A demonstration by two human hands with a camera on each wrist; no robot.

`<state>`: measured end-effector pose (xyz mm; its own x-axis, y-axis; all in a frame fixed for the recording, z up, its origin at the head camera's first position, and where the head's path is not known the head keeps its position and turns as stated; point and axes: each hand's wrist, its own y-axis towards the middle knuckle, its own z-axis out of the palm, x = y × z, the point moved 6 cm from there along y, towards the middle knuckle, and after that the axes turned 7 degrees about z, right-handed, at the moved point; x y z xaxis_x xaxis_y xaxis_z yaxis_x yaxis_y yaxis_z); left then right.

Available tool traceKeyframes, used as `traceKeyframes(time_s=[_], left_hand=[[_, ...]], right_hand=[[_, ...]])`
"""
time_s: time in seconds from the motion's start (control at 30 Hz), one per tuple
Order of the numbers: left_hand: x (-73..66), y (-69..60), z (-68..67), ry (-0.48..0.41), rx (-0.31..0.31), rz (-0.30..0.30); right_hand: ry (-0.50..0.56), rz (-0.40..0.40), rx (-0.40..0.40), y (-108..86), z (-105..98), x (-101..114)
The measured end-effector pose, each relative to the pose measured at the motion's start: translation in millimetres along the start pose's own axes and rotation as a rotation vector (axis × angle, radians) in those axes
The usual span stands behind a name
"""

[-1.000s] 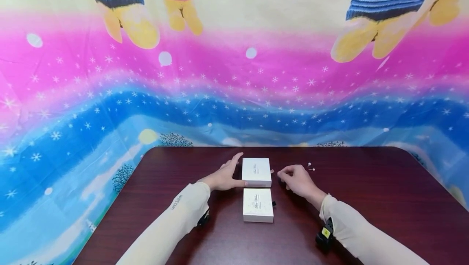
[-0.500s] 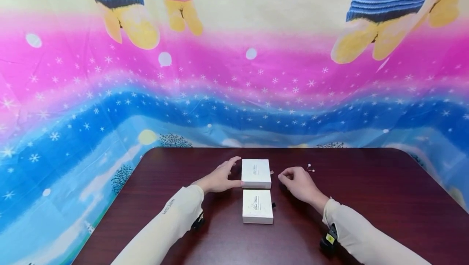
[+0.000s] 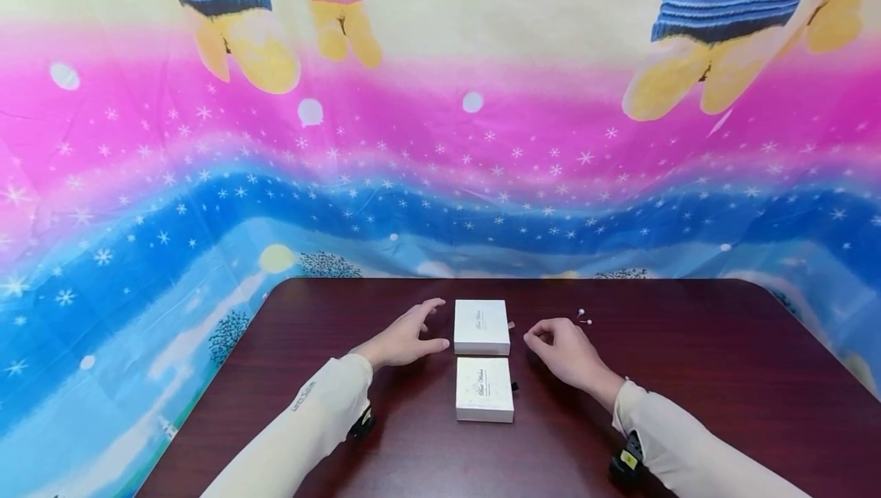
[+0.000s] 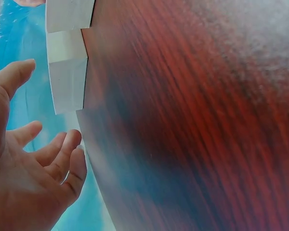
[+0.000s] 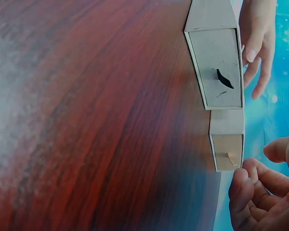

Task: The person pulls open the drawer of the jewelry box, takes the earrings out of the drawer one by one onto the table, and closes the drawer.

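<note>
Two white drawer boxes with printed lids lie on the table one behind the other. The far box (image 3: 480, 326) has a pale ribbon tab (image 5: 231, 159) on its right side; the near box (image 3: 485, 389) has a black one (image 5: 225, 78). My left hand (image 3: 402, 337) is spread just left of the far box, apart from it, with nothing in it. Across from it, my right hand (image 3: 564, 349) hovers right of the far box, its fingers loosely bent. In the right wrist view its thumb stands away from the fingers, and I see nothing held.
Two small pins with white ball heads (image 3: 583, 317) lie on the dark red-brown table (image 3: 688, 375) beyond my right hand. A printed cloth (image 3: 440, 200) hangs behind the table's far edge.
My left hand has drawn away from the far box to the left, its thumb and fingers now apart from it. The right hand has shifted slightly toward me and right. The boxes stay put.
</note>
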<state>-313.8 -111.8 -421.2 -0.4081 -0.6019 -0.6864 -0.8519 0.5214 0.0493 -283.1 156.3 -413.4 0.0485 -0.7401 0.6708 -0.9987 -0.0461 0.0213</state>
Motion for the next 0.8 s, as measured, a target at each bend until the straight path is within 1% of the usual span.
traceKeyframes(time_s=[0.2,0.33,0.47,0.6,0.8], left_hand=[[1.1,-2.7,0.0,0.039,-0.013,0.019],[-1.3,-5.0,-1.5,0.064,-0.028,0.016],[-5.1,-7.4,-3.0,0.085,-0.045,0.027],[-7.9,-10.4,-3.4,0.095,-0.055,0.034],[-8.0,-14.0,-2.3,0.096,-0.061,0.038]], right_hand=[[-0.013,-0.002,-0.002,-3.9,-2.1,-1.8],[-0.035,-0.006,-0.008,-6.0,-2.6,-4.5],[-0.056,-0.011,-0.019,-7.7,-3.9,-6.3],[-0.058,-0.012,-0.011,-9.8,-4.7,-6.7],[-0.045,-0.004,0.007,-13.6,-4.9,-7.6]])
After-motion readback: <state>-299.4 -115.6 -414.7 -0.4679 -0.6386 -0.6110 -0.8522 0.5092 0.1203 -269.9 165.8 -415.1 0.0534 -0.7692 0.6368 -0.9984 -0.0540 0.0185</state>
